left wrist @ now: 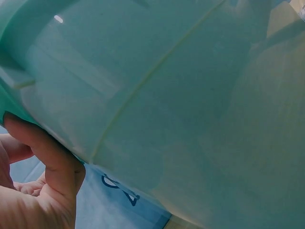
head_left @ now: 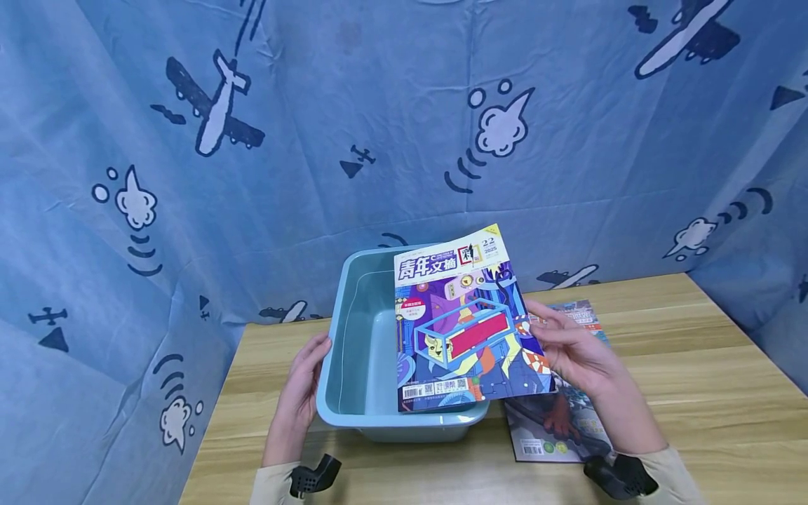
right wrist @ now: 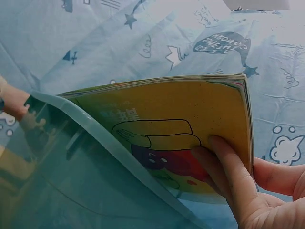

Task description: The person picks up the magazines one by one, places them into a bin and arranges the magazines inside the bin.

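Note:
A teal plastic bin (head_left: 372,337) stands on the table, open at the top. My left hand (head_left: 305,379) grips its left rim, and in the left wrist view the bent fingers (left wrist: 50,150) sit right under that rim. Over the bin's right side, my right hand (head_left: 577,351) holds a colourful magazine (head_left: 463,337) by its right edge, thumb on the front cover and fingers beneath. The magazine lies tilted across the bin's right rim, hiding part of the inside. From the right wrist, its yellow back cover (right wrist: 162,105) shows above the rim.
A second magazine (head_left: 562,445) lies flat on the wooden table (head_left: 682,365) to the right of the bin, partly under my right hand and forearm. A blue cloth (head_left: 391,140) with airplane prints hangs behind the table and along both sides.

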The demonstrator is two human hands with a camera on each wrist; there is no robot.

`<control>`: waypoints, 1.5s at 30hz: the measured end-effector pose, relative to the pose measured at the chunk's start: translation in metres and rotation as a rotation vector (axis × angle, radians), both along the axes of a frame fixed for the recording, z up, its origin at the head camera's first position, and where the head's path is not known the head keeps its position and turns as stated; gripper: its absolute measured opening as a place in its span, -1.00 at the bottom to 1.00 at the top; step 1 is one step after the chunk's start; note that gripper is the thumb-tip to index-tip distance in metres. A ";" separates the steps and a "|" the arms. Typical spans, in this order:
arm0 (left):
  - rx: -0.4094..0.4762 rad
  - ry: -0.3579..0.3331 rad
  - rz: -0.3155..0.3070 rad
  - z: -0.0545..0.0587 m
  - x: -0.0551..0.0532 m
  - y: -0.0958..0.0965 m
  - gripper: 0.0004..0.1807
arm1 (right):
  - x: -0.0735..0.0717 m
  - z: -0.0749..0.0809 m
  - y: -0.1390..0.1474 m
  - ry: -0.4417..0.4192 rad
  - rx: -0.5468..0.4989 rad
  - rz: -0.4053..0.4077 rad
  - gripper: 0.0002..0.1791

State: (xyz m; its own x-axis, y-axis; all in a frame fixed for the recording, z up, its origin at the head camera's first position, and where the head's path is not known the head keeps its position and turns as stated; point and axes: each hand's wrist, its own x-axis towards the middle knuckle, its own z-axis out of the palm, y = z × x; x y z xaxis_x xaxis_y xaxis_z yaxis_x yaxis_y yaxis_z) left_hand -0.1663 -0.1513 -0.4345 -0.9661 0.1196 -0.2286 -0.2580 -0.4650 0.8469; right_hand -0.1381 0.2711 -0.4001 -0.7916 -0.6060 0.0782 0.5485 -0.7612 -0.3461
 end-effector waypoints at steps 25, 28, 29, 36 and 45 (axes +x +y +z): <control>-0.015 -0.015 0.008 -0.001 -0.001 0.001 -0.65 | -0.011 -0.003 -0.019 -0.103 0.079 -0.049 -0.54; -0.017 -0.013 0.011 -0.001 -0.001 0.000 -0.66 | -0.011 -0.001 -0.022 -0.126 0.096 -0.069 -0.56; -0.016 -0.016 0.014 -0.001 -0.001 0.000 -0.67 | -0.011 -0.001 -0.023 -0.133 0.110 -0.081 -0.58; -0.018 -0.023 0.007 0.001 0.000 0.000 -0.59 | -0.012 0.003 -0.030 -0.205 0.214 -0.167 -0.38; -0.012 -0.024 0.002 0.001 0.000 0.000 -0.58 | -0.016 0.004 -0.037 -0.213 0.229 -0.178 -0.57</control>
State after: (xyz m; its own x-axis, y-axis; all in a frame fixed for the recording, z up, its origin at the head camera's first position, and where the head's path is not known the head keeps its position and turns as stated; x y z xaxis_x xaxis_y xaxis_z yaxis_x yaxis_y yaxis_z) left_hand -0.1664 -0.1508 -0.4336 -0.9605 0.1152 -0.2532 -0.2776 -0.4555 0.8459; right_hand -0.1537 0.2341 -0.3965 -0.8701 -0.4398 -0.2224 0.4928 -0.7670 -0.4110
